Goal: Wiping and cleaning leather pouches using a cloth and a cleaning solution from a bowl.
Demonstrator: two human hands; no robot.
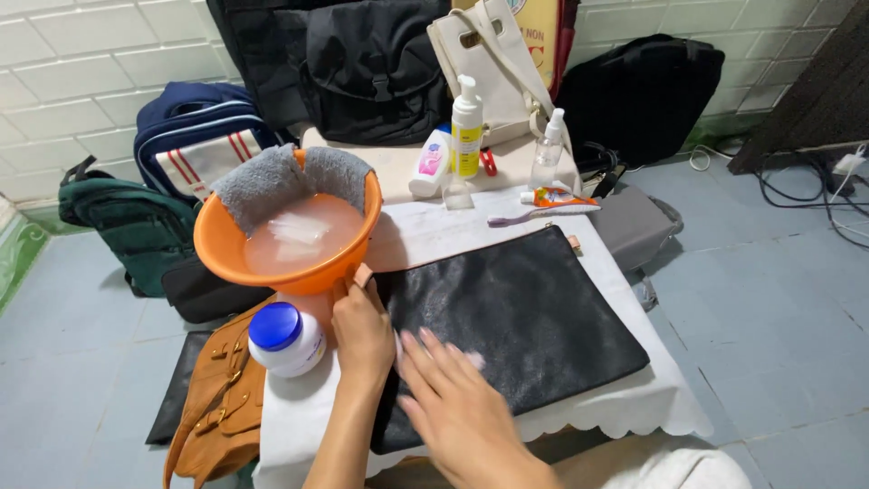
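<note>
A flat black leather pouch (534, 317) lies on a small table covered with a white cloth (634, 407). My left hand (362, 326) presses on the pouch's left edge, fingers curled, close to the orange basin (299, 267). My right hand (453, 394) lies flat on the pouch near its front left part, fingers spread and blurred; whether something small sits under the fingers I cannot tell. The basin holds cloudy water, and a grey towel (290, 177) hangs over its rim.
A white jar with a blue lid (285, 337) stands left of my left hand. At the table's back are a pump bottle (467, 127), a spray bottle (549, 149), a small white bottle (430, 163), and a toothbrush (534, 215). Bags stand around; a brown bag (217, 407) hangs at the left.
</note>
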